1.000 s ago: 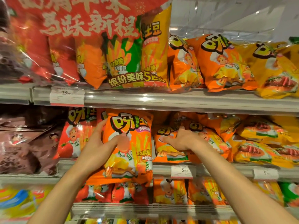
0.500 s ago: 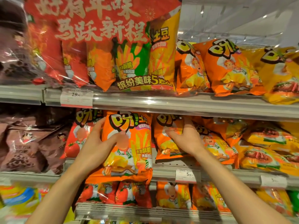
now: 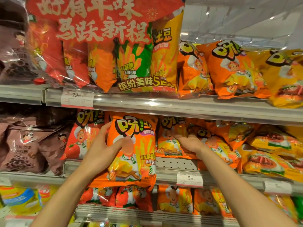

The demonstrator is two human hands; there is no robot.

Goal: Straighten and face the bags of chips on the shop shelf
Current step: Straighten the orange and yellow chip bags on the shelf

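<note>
Facing looks barely begun: the left hand [image 3: 100,154] grips an orange bag [image 3: 132,151] held out before the middle shelf [image 3: 177,163], the right hand [image 3: 188,141] rests open-fingered on slumped bags [image 3: 218,145] behind.

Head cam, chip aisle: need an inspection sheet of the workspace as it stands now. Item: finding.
Surface: middle shelf, a bare perforated patch behind its front rail, beside the price tag.
Job's things: front orange chip bag upright, facing out, its bottom hanging over the rail; orange bag behind set further back; yellow bags to the right lie slumped.
Clutter: brown snack bags at left; red multipack on the top shelf.
Grippers: left hand has its grip on the front bag's left edge, thumb across its face; right hand presses flat on the bag behind.
Cables: nothing seen.
Surroundings: more stocked shelves above and below.
</note>
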